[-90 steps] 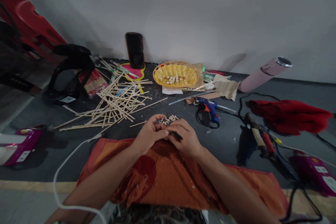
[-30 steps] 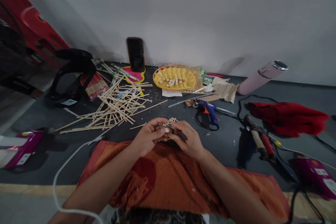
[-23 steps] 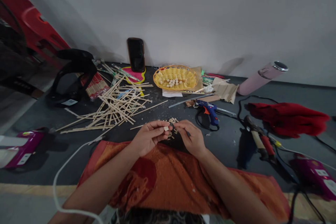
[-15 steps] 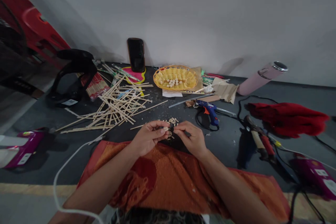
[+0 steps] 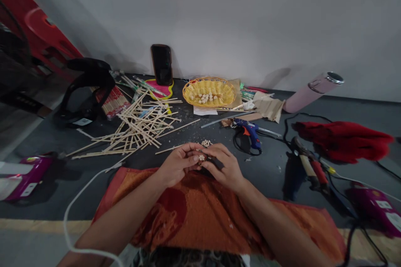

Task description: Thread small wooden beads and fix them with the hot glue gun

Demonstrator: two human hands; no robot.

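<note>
Between my hands is a small flower-like cluster of short wooden stick pieces (image 5: 202, 157). My left hand (image 5: 176, 166) pinches its left side between thumb and fingers. From the right, the thumb and fingers of my right hand (image 5: 226, 167) close around the same cluster; the exact contact is too small to make out. Just beyond my fingertips lie several loose cut stick pieces (image 5: 206, 143) on the dark table (image 5: 266, 175). An orange towel (image 5: 206, 212) is spread under my wrists.
A yellow basket (image 5: 191, 91) with small wooden clusters stands at the back. Long thin sticks (image 5: 140, 127) are heaped to the left. A blue glue gun (image 5: 249, 132), pliers (image 5: 308, 164), a red cloth (image 5: 343, 139) and a pink flask (image 5: 308, 94) lie right. A phone (image 5: 162, 64) leans on the wall.
My right hand's fingers have come in closer around the cluster, which now shows its flower-like end face. More of the loose pieces are covered by my hands.
</note>
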